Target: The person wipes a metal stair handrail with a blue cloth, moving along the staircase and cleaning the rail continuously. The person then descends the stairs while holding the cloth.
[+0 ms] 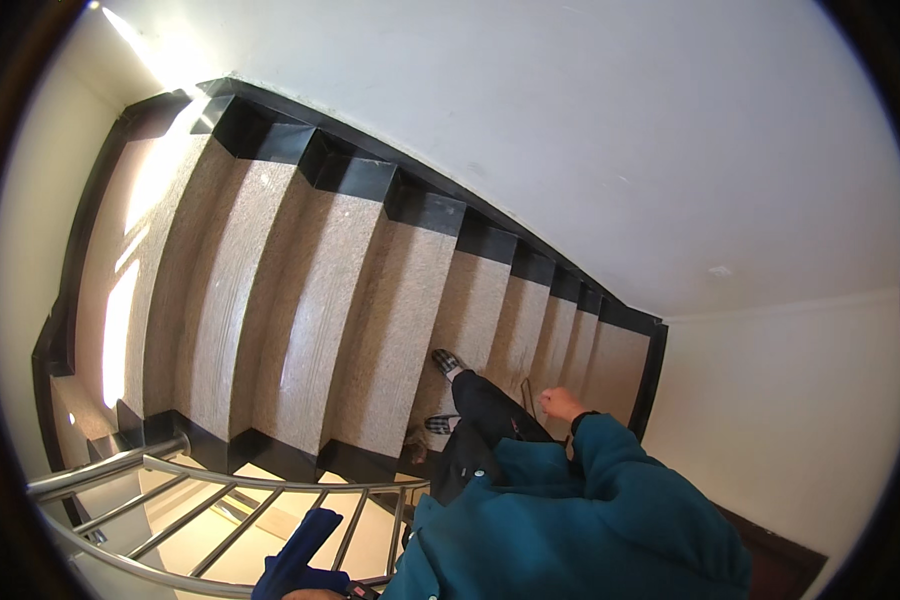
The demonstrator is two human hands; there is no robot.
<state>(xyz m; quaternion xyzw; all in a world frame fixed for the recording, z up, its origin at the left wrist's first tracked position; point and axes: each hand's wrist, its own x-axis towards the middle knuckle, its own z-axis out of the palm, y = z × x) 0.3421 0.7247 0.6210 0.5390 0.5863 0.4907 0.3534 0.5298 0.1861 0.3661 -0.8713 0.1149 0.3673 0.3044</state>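
Observation:
At the bottom edge, my left hand is mostly cut off by the frame. A dark blue item, which looks like folded cloth, juts up from it over the stair railing. A dark band with a pinkish patch sits by that wrist. My right hand hangs at my side with its fingers curled, below a teal sleeve. A thin brown loop of cord or strap shows close to it; whether the hand holds it is unclear. Both feet, in checked shoes, are on the stairs.
Speckled stone stairs with black borders fill the middle. A metal railing runs along the lower left, with a drop beyond. A white wall bounds the other side. A small brown, furry-looking shape is near my feet. Bright sunlight falls on the far-left floor.

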